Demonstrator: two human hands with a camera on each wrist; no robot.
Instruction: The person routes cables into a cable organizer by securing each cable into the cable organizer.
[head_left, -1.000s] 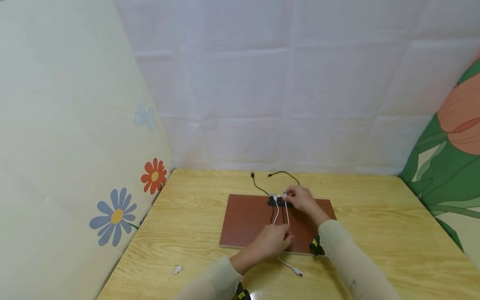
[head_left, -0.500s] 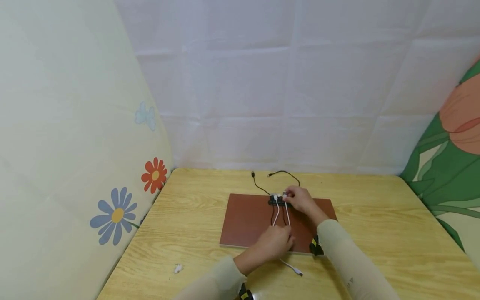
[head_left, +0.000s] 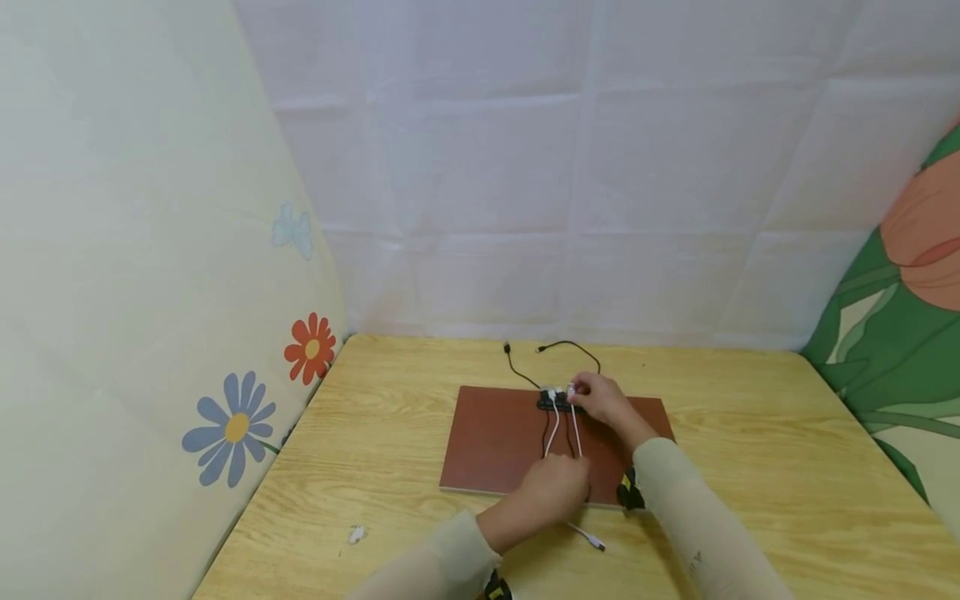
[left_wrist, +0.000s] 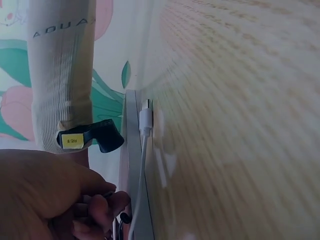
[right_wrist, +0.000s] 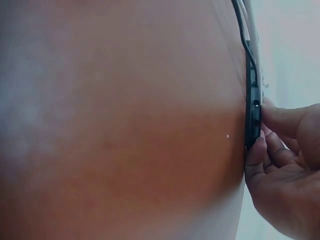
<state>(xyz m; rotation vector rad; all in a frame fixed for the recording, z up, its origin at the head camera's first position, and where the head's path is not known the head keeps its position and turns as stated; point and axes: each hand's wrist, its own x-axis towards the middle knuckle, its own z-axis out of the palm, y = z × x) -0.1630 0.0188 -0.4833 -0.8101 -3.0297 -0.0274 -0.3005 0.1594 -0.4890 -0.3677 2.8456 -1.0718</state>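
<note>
A black cable holder (head_left: 550, 402) sits at the back edge of a reddish-brown board (head_left: 487, 437). At its right end my right hand (head_left: 603, 400) pinches a white USB cable (head_left: 576, 429) near the plug; in the right wrist view its fingertips (right_wrist: 256, 150) touch the holder (right_wrist: 253, 92). Over the board's front part, my left hand (head_left: 551, 490) grips the lower stretch of that cable, which runs straight between both hands. Another white cable (head_left: 552, 429) leads from the holder to below the left hand. A white cable end with a metal plug (left_wrist: 146, 119) lies on the table.
Two black cables, one on the left (head_left: 517, 371) and one on the right (head_left: 573, 343), extend behind the holder onto the wood-grain table (head_left: 375, 450). A small white scrap (head_left: 356, 534) lies at front left. A white cloth wall (head_left: 480, 250) closes the back.
My left hand has shifted slightly right and toward me along the white cable, now covering more of the loose cable end. The right hand has stayed at the holder.
</note>
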